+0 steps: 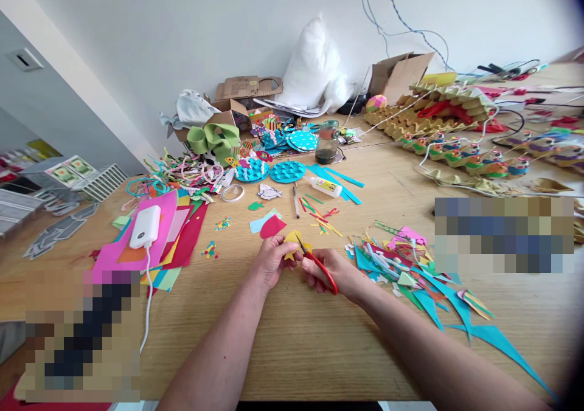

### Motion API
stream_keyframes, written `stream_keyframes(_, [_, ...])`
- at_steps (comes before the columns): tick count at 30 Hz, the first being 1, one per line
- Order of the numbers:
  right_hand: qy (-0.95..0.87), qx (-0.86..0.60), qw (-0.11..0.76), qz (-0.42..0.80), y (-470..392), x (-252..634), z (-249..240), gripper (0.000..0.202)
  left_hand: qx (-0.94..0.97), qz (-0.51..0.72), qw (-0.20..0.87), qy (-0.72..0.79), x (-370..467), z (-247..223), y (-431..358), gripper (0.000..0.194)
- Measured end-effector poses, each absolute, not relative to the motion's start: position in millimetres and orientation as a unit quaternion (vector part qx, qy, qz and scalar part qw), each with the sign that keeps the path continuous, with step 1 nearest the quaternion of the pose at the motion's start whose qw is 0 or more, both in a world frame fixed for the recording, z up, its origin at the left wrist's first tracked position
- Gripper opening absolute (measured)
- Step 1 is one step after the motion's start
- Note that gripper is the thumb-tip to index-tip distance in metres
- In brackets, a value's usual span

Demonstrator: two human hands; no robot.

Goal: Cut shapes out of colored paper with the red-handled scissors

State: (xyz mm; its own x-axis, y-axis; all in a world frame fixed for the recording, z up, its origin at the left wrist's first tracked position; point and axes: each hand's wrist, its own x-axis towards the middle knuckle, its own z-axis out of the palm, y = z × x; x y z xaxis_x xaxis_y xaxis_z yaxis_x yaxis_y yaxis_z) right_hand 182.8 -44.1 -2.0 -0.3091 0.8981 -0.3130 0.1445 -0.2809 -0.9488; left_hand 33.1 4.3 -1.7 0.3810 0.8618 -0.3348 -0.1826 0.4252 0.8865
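Note:
Between finger and thumb, my left hand (272, 260) pinches a piece of yellow paper (292, 238). My right hand (326, 270) is closed round the red handles of a pair of scissors (329, 280), whose blades lie against the yellow paper. Just beyond the hands are a red paper piece (272, 226) and a light blue one (262, 219). A green paper fish (256, 206) and a drawn white fish (270, 192) lie farther back. A pen (295, 203) and a glue bottle (325, 186) are near thin coloured strips (325, 216).
Paper scraps (410, 271) spread over the right side. Coloured sheets (182, 234) with a white power bank (145, 225) and its cable lie left. Blue plates (287, 171), a glass jar (327, 143), tape (232, 193) and egg cartons (451, 116) stand farther back.

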Motion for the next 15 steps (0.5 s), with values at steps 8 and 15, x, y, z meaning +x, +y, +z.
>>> stream_keyframes(8, [-0.510, -0.503, 0.313, 0.624, -44.7, 182.7, -1.8, 0.054, 0.394, 0.356, 0.734, 0.424, 33.2, -2.7, 4.7, 0.019])
stream_keyframes(15, [-0.515, -0.492, 0.318, 0.626, -44.1, 184.1, -3.9, 0.053, 0.395, 0.360, 0.737, 0.414, 32.2, -3.0, 4.9, 0.020])
